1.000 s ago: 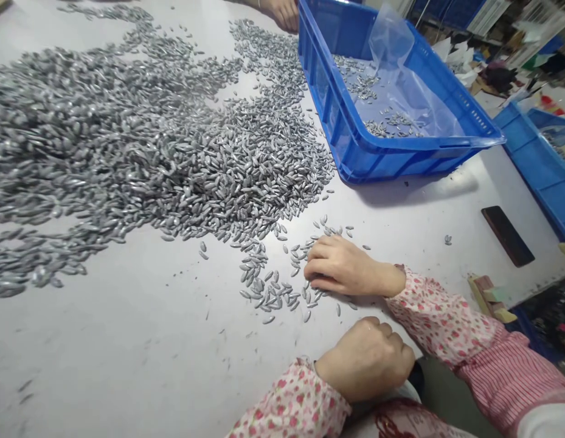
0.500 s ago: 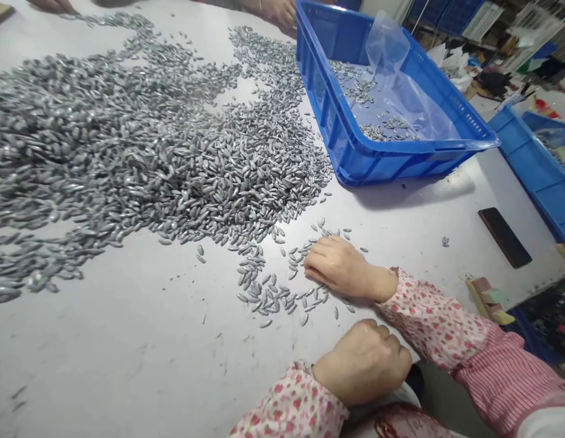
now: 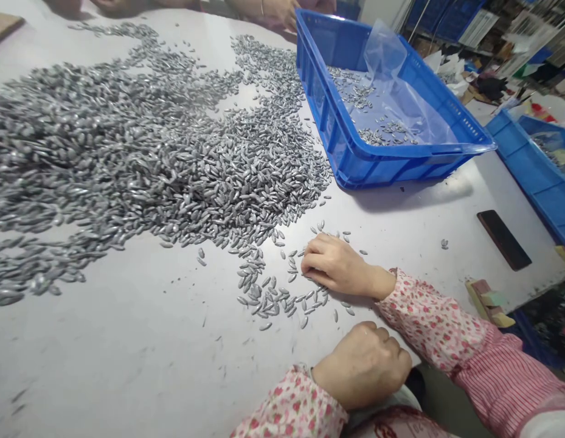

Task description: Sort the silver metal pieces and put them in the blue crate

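My right hand (image 3: 334, 264) rests on the white table (image 3: 140, 353) among loose grey metallic pieces (image 3: 273, 298) shaped like small pointed spindles. Its fingers are curled down and pressed together, and what lies under the fingertips is hidden. Closer to me, my left hand (image 3: 367, 364) is closed in a fist by the table's near edge, back of the hand upward; its palm does not show. A large heap of the same pieces (image 3: 173, 158) spreads across the table beyond and to the left of both hands.
A blue crate (image 3: 401, 164) with clear plastic film and scattered grey pieces stands behind the heap's right end. A phone (image 3: 504, 239) lies on the right, near a second blue crate (image 3: 533, 170). Another person's hand (image 3: 282, 13) shows at the far edge.
My right hand has shifted slightly left over the loose pieces, fingers still curled. My left hand has stayed put. Other people's hands at the far edge have moved, and the view has tipped slightly.
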`<state>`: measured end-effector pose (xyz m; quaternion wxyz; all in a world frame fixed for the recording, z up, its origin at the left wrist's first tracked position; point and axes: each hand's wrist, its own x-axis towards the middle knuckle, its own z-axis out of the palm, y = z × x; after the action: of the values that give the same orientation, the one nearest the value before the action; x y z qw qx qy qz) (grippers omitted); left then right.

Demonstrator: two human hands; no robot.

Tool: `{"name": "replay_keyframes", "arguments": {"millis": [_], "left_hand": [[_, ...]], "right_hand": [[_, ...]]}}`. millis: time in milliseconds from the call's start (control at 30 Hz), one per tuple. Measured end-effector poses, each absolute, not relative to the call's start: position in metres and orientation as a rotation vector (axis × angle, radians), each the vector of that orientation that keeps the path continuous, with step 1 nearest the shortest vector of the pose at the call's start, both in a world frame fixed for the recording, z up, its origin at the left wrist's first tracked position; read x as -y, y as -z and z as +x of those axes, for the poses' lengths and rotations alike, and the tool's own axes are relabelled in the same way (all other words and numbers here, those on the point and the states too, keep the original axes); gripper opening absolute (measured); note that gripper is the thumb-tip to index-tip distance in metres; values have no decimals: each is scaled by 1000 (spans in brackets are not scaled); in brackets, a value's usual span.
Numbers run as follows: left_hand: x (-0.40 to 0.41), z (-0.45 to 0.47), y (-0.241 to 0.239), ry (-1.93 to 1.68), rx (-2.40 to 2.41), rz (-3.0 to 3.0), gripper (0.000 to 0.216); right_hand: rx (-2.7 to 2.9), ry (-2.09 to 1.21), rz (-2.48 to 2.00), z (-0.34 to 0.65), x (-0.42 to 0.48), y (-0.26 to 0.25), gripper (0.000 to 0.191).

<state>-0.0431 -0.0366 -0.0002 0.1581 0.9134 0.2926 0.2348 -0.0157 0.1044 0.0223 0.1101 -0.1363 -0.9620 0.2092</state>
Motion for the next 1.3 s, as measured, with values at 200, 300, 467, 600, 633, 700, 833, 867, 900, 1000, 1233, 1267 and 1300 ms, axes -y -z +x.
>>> {"name": "replay_keyframes", "arguments": {"millis": [200,300,467,600,633,700,833,867,900,1000,1233,1267,1300], "left_hand": [[37,-43,0,-671,-853,2636,20],[37,-42,2,-687,-842,2635,19],[37,-43,2,-706,-856,2626,20],[37,-43,0,-719,-867,2621,21],[37,-44,0,-717,-865,2621,21],[37,-44,-1,-705,-863,2619,22],[36,-44,0,-678,-855,2621,21],[36,-44,0,-682,-854,2624,20],[36,-43,1,-692,-852,2625,20],[36,-43,1,-721,-847,2615,20],[36,-43,0,-676,-838,2612,19],[36,-43,0,-678,-836,2612,19],[36,-43,0,-682,-831,2610,19]], "right_hand": [[2798,-685,-375,-19,-102,-18,21],[2795,-562,-473,-23,-99,-16,22],[2876,-450,-478,-24,-100,-17,21],[2870,-430,-415,-21,-103,-16,28],[2861,-434,-421,-20,-103,-15,28],[2843,-447,-459,-20,-102,-14,26],[2785,-457,-535,-23,-99,-13,26],[2772,-468,-518,-24,-97,-13,28],[2768,-482,-479,-24,-96,-14,28],[2800,-473,-347,-26,-94,-13,24],[2813,-514,-425,-26,-94,-9,26],[2787,-537,-438,-26,-95,-9,25],[2757,-555,-458,-26,-95,-8,24]]}}
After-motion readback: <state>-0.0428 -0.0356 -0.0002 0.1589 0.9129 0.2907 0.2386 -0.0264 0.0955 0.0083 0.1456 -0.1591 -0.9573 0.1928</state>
